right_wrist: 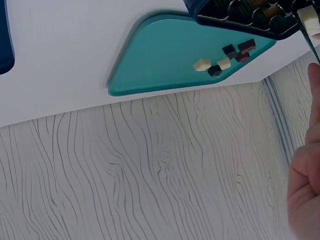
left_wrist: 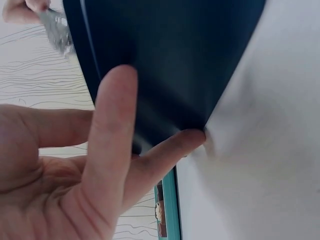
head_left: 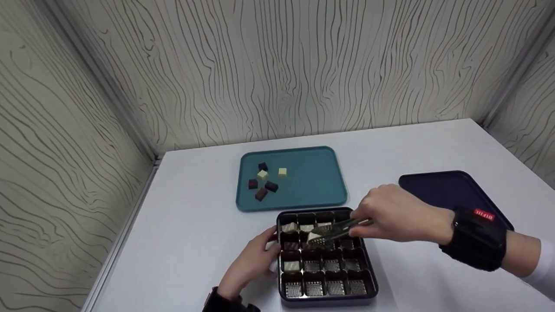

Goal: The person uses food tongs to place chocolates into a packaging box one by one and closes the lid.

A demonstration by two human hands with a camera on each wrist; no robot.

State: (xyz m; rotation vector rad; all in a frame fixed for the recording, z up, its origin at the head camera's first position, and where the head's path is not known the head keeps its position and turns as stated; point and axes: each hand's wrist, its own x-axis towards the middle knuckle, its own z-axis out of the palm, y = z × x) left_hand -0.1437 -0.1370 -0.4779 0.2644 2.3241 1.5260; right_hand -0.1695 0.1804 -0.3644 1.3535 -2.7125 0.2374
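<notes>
My right hand point(head_left: 390, 214) grips a pair of tongs point(head_left: 342, 226) from the right, over a dark compartmented box point(head_left: 329, 300). Between the tong tips is a pale cream cube, seemingly chocolate point(head_left: 313, 237), above the second row; the right wrist view shows that cream cube point(right_wrist: 310, 20) too. Cream pieces point(head_left: 289, 227) fill compartments of the back row, dark brown pieces point(head_left: 291, 246) lie in the second, and one cream piece point(head_left: 292, 266) in the third. At the box's left wall, my left hand point(head_left: 253, 260) touches it with fairly straight fingers point(left_wrist: 112, 120).
Behind the box lies a teal tray point(head_left: 312, 177) with several loose cream and brown cubes point(head_left: 261, 193) on its left side. A dark blue tray or lid point(head_left: 442, 188) lies at the right, partly behind my right forearm. Wood-patterned panels point(head_left: 277, 69) enclose the white table point(head_left: 186, 216).
</notes>
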